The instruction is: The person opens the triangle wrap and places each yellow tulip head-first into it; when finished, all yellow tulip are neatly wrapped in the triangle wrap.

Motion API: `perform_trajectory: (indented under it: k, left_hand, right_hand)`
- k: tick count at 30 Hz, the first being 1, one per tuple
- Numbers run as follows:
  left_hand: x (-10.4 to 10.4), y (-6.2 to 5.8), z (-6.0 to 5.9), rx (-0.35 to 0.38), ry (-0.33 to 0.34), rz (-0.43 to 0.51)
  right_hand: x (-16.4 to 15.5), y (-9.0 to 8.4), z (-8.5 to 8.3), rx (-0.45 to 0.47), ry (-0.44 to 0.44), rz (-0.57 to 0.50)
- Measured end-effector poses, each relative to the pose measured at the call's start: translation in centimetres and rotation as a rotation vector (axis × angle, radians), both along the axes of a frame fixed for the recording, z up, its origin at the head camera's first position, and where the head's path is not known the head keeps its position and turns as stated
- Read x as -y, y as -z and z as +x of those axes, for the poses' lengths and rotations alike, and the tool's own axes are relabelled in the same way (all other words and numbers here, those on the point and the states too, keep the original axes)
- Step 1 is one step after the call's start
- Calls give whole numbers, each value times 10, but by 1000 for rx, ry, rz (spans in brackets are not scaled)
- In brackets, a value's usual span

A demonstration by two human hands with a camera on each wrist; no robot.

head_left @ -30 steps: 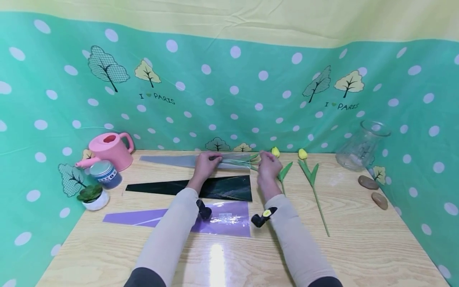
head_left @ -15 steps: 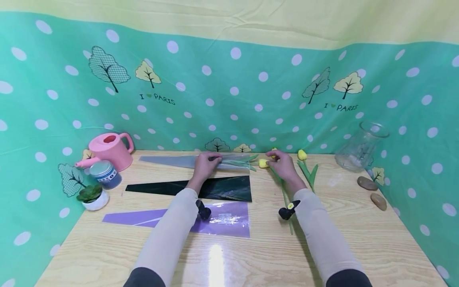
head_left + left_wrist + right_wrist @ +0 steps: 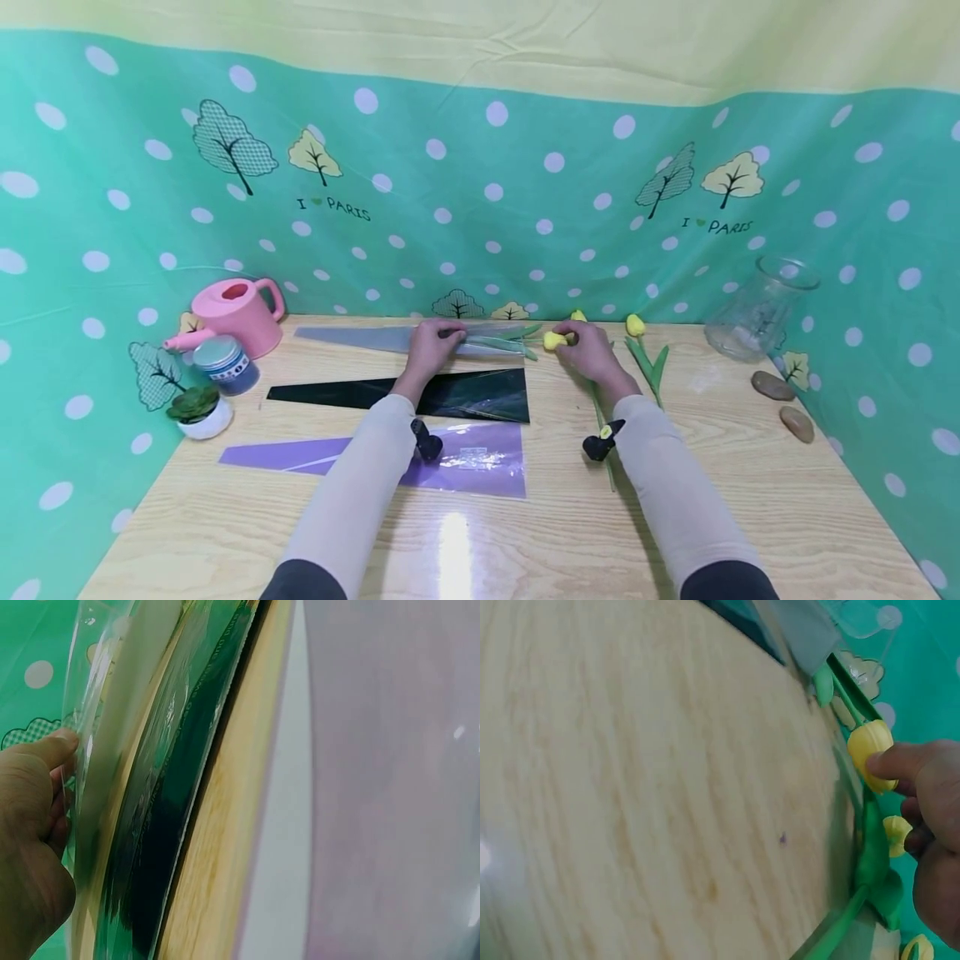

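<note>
Yellow tulip head (image 3: 555, 340) sits at centre frame, pinched at the fingertips of the right hand (image 3: 592, 352); left of it, the left hand (image 3: 431, 346) pinches a clear sleeve (image 3: 390, 337).

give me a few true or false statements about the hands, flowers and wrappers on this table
1. The right hand touches a yellow tulip head. True.
2. The left hand rests on the purple wrapper. False: it holds the clear wrapper at the back; the purple wrapper lies nearest the person.
3. The glass vase holds a tulip. False: no flower is in it.
4. The black wrapper lies between the clear and purple ones. True.
5. The pink watering can stands on the right. False: it stands on the left.
</note>
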State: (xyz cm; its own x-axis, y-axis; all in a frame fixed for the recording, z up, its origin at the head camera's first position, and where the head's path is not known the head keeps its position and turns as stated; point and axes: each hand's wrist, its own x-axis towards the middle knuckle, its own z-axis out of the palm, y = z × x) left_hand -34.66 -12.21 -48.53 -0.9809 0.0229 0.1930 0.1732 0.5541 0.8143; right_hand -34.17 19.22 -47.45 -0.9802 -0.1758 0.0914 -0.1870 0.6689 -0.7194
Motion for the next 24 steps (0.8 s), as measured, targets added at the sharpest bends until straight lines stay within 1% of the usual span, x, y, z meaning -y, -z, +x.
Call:
perform_trajectory:
  k: [5,12,18,24]
  left_hand:
    - [0,-1,1,4,5,-2]
    - [1,0,1,-12,4,-8]
    - [0,0,0,-31,5,-2]
    - [-1,0,0,-40,2,-13]
  right_hand:
    - [3,-5,2,-15,26,-51]
    - [13,-7,3,-79,18,-102]
    - [23,0,1,-55,30,-191]
    - [34,8,-2,10,53,-277]
